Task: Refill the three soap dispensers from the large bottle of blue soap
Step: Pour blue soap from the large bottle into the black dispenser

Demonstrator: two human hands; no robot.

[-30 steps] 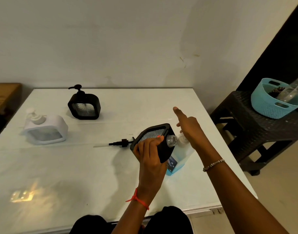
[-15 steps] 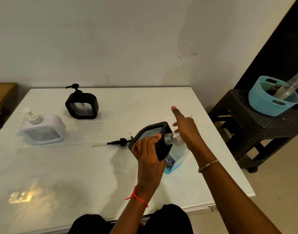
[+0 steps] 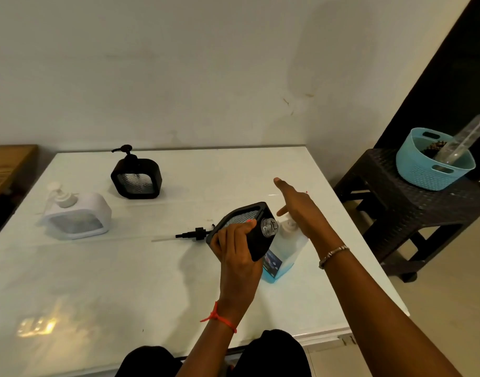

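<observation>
My left hand (image 3: 237, 247) grips a black square dispenser (image 3: 256, 234) without its pump, tilted so its clear threaded neck points right. Just behind it stands the large bottle of blue soap (image 3: 283, 250) with a white pump top. My right hand (image 3: 297, 206) rests over that pump, palm down, fingers spread. The removed black pump (image 3: 191, 234) with its white tube lies on the white table (image 3: 124, 281) to the left. A second black dispenser (image 3: 136, 178) and a white dispenser (image 3: 77, 216) stand farther left, pumps on.
A dark wicker stool (image 3: 413, 202) stands right of the table, carrying a teal basket (image 3: 432, 165) with a clear bottle leaning in it. A wooden surface (image 3: 7, 164) shows at the far left. The wall runs along the table's back edge.
My right hand has risen slightly over the blue bottle's pump and its fingers have spread wider. The tilted black dispenser stays in my left hand, almost unmoved.
</observation>
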